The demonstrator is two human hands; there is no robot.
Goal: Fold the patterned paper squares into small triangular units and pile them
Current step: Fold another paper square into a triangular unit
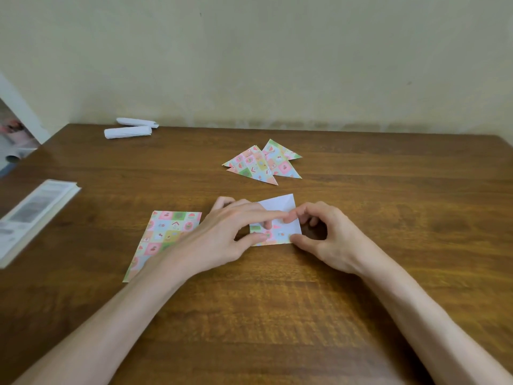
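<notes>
Brown wood of the table [277, 315] fills the lower frame. At centre, a half-folded square [277, 211], white underside showing, is pressed flat by a straight forefinger of the left hand [230, 232], while its right edge is pinched between thumb and curled forefinger of the right hand [324, 237]. Edges should be matched before the crease is pressed down firmly. Left of centre, unfolded squares [166, 232] are stacked; further back, finished triangles [263, 163] are piled. Print on the book [36, 215] at far left cannot be read.
</notes>
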